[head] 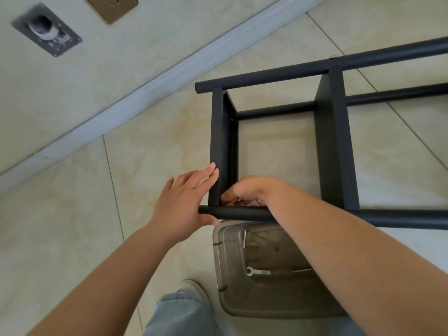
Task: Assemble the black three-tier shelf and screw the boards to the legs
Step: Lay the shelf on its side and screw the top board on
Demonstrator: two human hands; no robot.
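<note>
Head view: the black shelf (334, 141) is being assembled on its side on the tiled floor (72, 214), right of centre. The end board (219, 146) is being steadied by the flat, spread left hand (184, 202); the right hand (247, 192) is curled at the lower leg (242, 212), its grasp hidden. A clear bin (242, 299) holding a wrench (258, 272) is lying below.

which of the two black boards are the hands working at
The end board, at the leg tips. The left hand lies flat on its outer face and the right hand curls at its lower corner; the other board is untouched.
</note>
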